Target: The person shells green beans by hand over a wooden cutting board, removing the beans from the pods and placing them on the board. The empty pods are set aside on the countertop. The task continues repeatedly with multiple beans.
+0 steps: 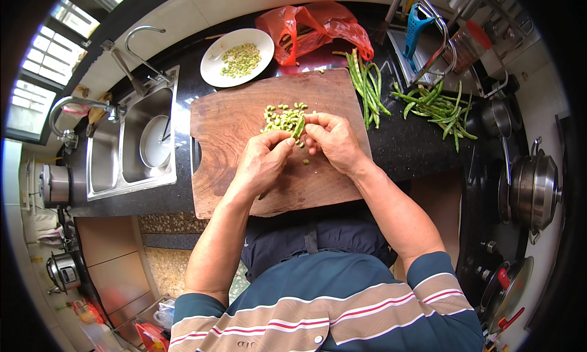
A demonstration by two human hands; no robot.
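Observation:
Between my two hands is a green bean pod (298, 127), held just above the wooden cutting board (224, 132). My left hand (268, 157) pinches its lower end between thumb and forefinger. My right hand (335, 139) has its thumb and forefinger at the pod's upper end; its other fingers are curled. A loose pile of shelled green beans (282, 118) lies on the board right behind the pod. Single beans are scattered nearer to me, one of them a shelled bean (306, 162) below my right fingers.
Behind the board stand a white plate (215, 65) of shelled beans and a red plastic bag (316, 26). Long pods (367, 86) touch the board's right edge; another pod heap (435, 107) lies farther right. A double steel sink (174, 168) is left, a steel pot (534, 191) right.

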